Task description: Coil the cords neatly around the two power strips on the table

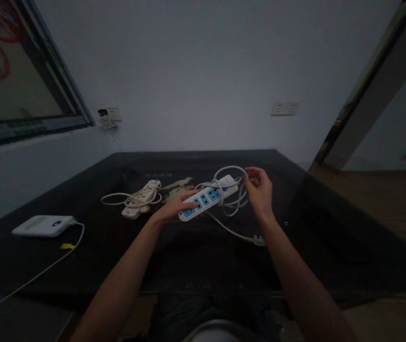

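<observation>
white power strip (205,200): was held over the middle of the dark tabletop (203,266), slanted, its blue socket panels facing up and its right end farther from the person.
left hand (178,205): was closed around the nearer end of the strip, thumb on the top face.
right hand (259,188): was nearly closed, thumb and fingertips pinched on the cord beside the far end.
pale cord (232,167): looped across the strip and arched toward the right hand; a tail ran down to the plug (258,240), which was too dim to tell resting from hanging.
second strip (142,199): lay to the left, wrapped in its own cord.
white device (44,225): lay farther left, a cable (41,274) leading from it, a yellow tag (67,246) beside that.
wall sockets (285,108): sat behind, to the right.
</observation>
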Demonstrator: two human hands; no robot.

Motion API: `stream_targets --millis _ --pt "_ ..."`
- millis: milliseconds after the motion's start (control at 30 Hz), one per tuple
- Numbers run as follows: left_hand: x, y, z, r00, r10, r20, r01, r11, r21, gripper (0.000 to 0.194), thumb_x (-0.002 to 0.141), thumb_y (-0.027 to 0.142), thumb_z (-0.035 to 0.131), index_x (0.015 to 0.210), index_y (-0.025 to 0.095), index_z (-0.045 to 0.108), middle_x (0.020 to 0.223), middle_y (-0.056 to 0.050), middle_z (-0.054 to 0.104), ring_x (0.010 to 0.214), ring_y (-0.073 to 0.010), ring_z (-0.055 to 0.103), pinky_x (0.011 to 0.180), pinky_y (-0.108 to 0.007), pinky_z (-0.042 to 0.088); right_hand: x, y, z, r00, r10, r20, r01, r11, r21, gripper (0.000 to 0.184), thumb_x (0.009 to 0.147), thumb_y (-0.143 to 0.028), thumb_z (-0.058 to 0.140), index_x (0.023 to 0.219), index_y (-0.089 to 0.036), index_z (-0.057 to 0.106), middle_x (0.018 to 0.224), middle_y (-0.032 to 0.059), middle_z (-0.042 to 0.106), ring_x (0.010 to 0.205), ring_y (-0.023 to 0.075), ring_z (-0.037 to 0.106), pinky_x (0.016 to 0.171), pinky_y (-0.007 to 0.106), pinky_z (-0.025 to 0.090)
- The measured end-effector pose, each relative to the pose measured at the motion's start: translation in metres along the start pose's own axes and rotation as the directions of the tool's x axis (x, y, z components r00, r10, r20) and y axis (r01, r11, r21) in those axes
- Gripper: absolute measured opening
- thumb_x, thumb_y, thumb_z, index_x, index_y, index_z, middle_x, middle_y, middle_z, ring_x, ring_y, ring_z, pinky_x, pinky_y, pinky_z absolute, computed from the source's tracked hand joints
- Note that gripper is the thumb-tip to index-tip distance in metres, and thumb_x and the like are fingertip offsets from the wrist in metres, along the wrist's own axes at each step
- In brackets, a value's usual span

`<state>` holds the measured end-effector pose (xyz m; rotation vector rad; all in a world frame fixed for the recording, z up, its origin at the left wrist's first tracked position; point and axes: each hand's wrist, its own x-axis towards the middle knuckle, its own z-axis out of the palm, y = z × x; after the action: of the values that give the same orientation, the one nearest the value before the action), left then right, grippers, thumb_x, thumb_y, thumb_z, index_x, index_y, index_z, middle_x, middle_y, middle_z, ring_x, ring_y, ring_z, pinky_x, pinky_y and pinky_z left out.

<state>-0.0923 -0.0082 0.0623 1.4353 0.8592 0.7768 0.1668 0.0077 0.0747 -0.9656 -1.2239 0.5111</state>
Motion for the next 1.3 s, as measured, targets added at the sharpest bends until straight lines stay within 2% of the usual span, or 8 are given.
stream_targets --millis 167,300,433,600,700,867,1067,1300 --pt "0.0 -0.003 -0.006 0.998 0.064 -0.005 -0.064 0.987 -0.147 0.077 0.069 0.034 0.074 0.137 0.015 0.042 0.1 -0.014 0.069 0.077 -0.0241 0.07 0.066 -0.032 0.054 0.006 0.019 -0.003 0.991 0.08 0.105 -0.074 0.996 -0.052 0.033 0.069 -0.028 0.06 0.1 -0.018 0.056 0.082 0.0015 0.057 0.063 0.0126 0.055 0.058 0.026 0.043" --pt "-0.005 -0.001 -0.007 0.989 0.012 0.145 0.014 0.984 -0.179 0.076 0.069 0.036 0.075 0.135 0.014 0.044 0.093 -0.015 0.071 0.076 -0.0245 0.07 0.065 -0.032 0.055 0.009 0.033 -0.003 0.95 0.157 0.27 -0.106 0.975 -0.193 0.032 0.061 -0.022 0.062 0.093 -0.017 0.061 0.069 -0.0004 0.059 0.064 0.0145 0.054 0.062 0.028 0.043" --pt "-0.01 0.003 -0.002 0.928 -0.133 0.348 0.159 0.986 -0.046 0.071 0.066 0.034 0.077 0.131 0.018 0.051 0.098 -0.011 0.071 0.076 -0.022 0.069 0.067 -0.032 0.054 0.009 0.035 -0.004 0.866 0.26 0.427 -0.183 0.96 -0.214 0.017 0.06 -0.024 0.064 0.076 -0.018 0.06 0.064 -0.0002 0.06 0.055 0.0131 0.055 0.054 0.027 0.044" --pt "-0.011 0.006 0.002 0.838 -0.269 0.475 0.233 0.963 0.134 0.058 0.068 0.029 0.077 0.123 0.023 0.06 0.105 -0.008 0.07 0.083 -0.0217 0.069 0.072 -0.031 0.054 0.004 0.029 -0.003 0.886 0.305 0.349 -0.317 0.948 -0.026 0.026 0.066 -0.033 0.064 0.084 -0.02 0.052 0.066 -0.0047 0.053 0.044 0.01 0.054 0.042 0.025 0.045" --pt "-0.011 0.006 0.001 0.853 -0.282 0.44 0.247 0.959 0.136 0.056 0.072 0.029 0.074 0.126 0.024 0.058 0.101 -0.008 0.071 0.081 -0.0212 0.069 0.073 -0.033 0.053 0.004 0.024 -0.001 0.933 0.264 0.244 -0.298 0.948 0.115 0.03 0.066 -0.034 0.065 0.087 -0.021 0.048 0.072 -0.0051 0.052 0.049 0.01 0.058 0.048 0.026 0.051" --pt "-0.01 0.005 -0.004 0.934 -0.24 0.266 0.231 0.971 0.066 0.056 0.075 0.032 0.07 0.129 0.023 0.054 0.099 -0.01 0.071 0.072 -0.02 0.069 0.069 -0.034 0.053 0.011 0.024 -0.005 0.988 0.155 -0.018 -0.142 0.94 0.312 0.027 0.068 -0.031 0.063 0.085 -0.024 0.043 0.079 -0.0051 0.051 0.058 0.0081 0.059 0.059 0.025 0.054" --pt "-0.001 -0.003 -0.014 0.985 -0.167 0.037 0.169 0.983 -0.07 0.055 0.077 0.029 0.069 0.126 0.012 0.052 0.09 -0.014 0.07 0.073 -0.0228 0.069 0.062 -0.032 0.055 0.022 0.042 -0.016 0.972 0.1 -0.211 -0.017 0.931 0.364 0.026 0.071 -0.033 0.059 0.085 -0.025 0.038 0.084 -0.0038 0.049 0.065 0.0082 0.058 0.072 0.031 0.054" --pt "0.0 0.001 -0.015 0.993 -0.075 -0.087 0.065 0.992 -0.11 0.051 0.08 0.027 0.066 0.125 0.009 0.052 0.093 -0.016 0.07 0.073 -0.0217 0.07 0.062 -0.03 0.056 0.028 0.064 -0.02 0.937 0.17 -0.304 -0.039 0.918 0.394 0.027 0.068 -0.027 0.061 0.084 -0.024 0.039 0.09 -0.0034 0.046 0.071 0.0079 0.059 0.073 0.029 0.053"
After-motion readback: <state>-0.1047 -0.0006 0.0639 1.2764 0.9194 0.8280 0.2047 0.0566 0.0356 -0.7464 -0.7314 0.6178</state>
